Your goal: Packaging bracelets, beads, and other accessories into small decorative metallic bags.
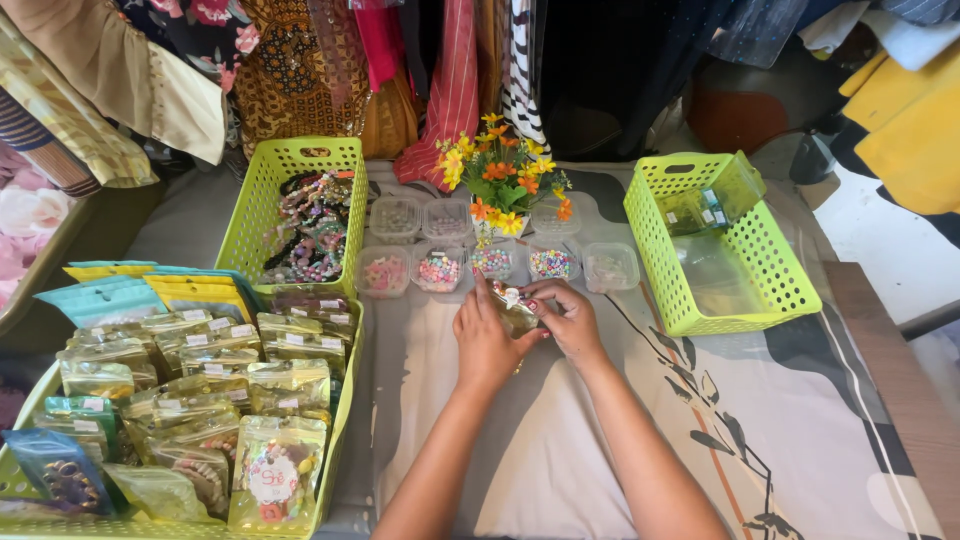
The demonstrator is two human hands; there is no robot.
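Note:
My left hand [487,338] and my right hand [568,318] meet at the middle of the table, both gripping a small clear packet [514,303] with colourful contents. The fingers of both hands close around its edges. Just beyond the hands stand several small clear tubs of coloured beads [496,265], in two rows. A small vase of orange and yellow flowers [502,175] rises behind those tubs.
A lime basket [260,205] of bead bracelets sits at the back left. A larger lime basket [340,420] of clear packets fills the front left. Another lime basket [745,290] with clear boxes stands at the right. Hanging clothes line the back.

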